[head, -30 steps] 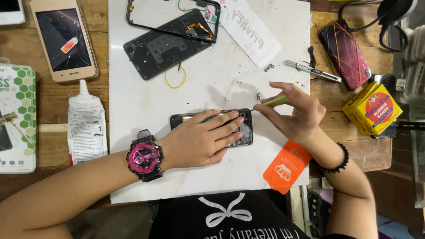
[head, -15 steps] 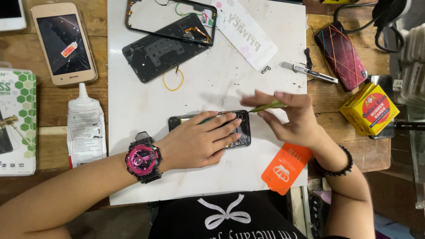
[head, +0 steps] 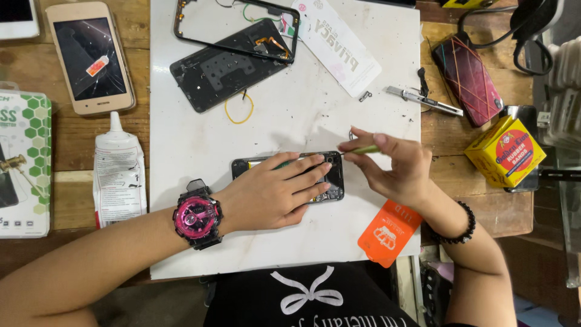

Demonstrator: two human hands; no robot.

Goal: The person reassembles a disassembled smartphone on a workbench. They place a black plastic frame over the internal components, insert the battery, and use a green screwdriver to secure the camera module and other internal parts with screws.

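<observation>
An opened phone (head: 330, 178) is pinned flat on the white mat (head: 181, 181) by the left hand (head: 272, 194), fingers laid together across it, thumb tucked at the lower edge. A green-handled tool (head: 363, 149) is pinched between thumb and fingertips of the right hand (head: 396, 169); its tip is aimed at the phone's top right corner.

Compared with a second ago, the right hand has been drawn in toward the phone and the tool has been brought down from an upward slant to nearly level, with its tip now at the corner. The left hand has not shifted. From this it is judged that work on that corner is under way, with the phone kept steady.

A pink watch (head: 196, 215) is worn on the left wrist. Behind lie a black back cover (head: 224, 72), a yellow rubber band (head: 239, 109), a knife (head: 423, 100). An orange card (head: 387, 233) lies just beside the right wrist.
</observation>
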